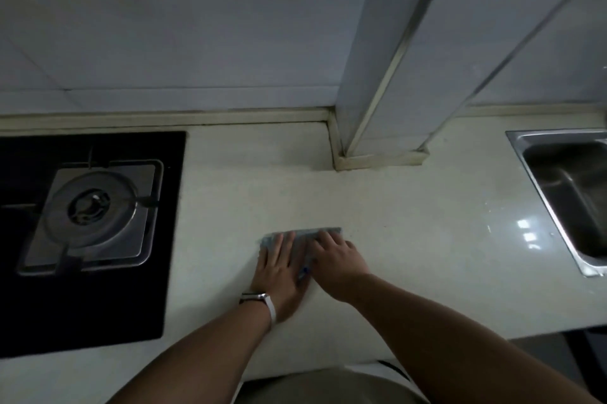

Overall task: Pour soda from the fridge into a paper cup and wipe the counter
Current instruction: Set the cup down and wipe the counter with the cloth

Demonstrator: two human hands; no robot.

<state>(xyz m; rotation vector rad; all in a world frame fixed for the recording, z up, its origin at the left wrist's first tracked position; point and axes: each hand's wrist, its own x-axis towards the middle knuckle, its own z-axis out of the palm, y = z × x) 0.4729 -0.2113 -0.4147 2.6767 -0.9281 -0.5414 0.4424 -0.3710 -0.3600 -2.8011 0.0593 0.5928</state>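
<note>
— Pale counter (410,239) below a dim tiled wall (197,42), with a boxed tiled column (371,91) standing on the back edge. Cut off anywhere?

— Yes, at both ends. Black gas hob (92,216) set in at the left end, sliced by the frame, with only one burner in view. Steel sink (551,134) at the right end, likewise cropped, its basin dark and hard to read.

— And the hands?

— Near the front edge, about midway between hob and sink. Left hand (279,272) and right hand (338,259) side by side, fingers straight, pressing flat on a blue-grey cloth (303,249). No pinching, no curling round it.

— How much cloth on show?

— Little: a strip beyond the fingertips and a sliver between the two hands, the rest hidden underneath. Blurred too, so weave and folds past telling. Pale band (271,305) with a watch on the left wrist.
</note>
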